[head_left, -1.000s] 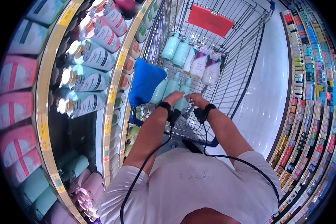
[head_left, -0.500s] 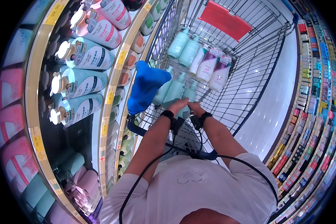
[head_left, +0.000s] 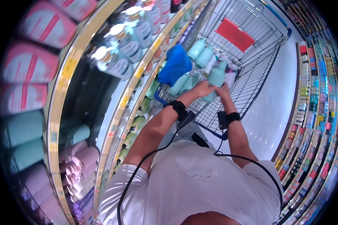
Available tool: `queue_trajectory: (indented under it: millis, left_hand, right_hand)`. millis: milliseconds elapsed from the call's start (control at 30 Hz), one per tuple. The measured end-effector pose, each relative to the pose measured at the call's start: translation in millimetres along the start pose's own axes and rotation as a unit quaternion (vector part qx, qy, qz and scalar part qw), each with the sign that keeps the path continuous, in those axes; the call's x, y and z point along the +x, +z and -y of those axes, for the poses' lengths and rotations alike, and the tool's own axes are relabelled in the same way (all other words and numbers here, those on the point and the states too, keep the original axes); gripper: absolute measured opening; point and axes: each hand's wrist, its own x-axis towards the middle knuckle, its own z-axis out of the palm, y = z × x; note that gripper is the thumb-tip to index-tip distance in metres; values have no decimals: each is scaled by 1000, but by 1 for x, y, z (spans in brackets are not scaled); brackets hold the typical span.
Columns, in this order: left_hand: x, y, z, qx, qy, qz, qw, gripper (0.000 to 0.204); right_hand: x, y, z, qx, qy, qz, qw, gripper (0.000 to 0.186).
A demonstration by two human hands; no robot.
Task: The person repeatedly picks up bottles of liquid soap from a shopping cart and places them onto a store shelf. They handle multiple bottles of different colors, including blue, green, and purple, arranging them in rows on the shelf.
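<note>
Cart (head_left: 251,78): wire, holds teal bottles (head_left: 199,52), a pale bottle and a blue bag (head_left: 174,65) at its left side; red flap (head_left: 235,34) on the far end.
Bottle (head_left: 216,77): teal, upright, held over the cart's near end.
Left hand (head_left: 202,89): clasped on the bottle's lower left.
Right hand (head_left: 223,91): clasped on its lower right.
Shelves (head_left: 101,75): left, close beside the cart, full of bottles.
Floor (head_left: 274,105): pale, shiny aisle.
Room: open aisle right of the cart, more shelves beyond.
</note>
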Motion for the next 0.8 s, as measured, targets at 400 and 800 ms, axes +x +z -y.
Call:
queue_trajectory:
  millis: [400, 800]
  left_hand:
    - [-233, -48, 10, 43, 290, -521, 802, 98]
    - [-437, -88, 143, 21, 40, -684, 728, 83]
  right_hand:
    - [-218, 62, 213, -39, -440, 309, 842, 85]
    - [-327, 314, 219, 62, -391, 611, 686, 80]
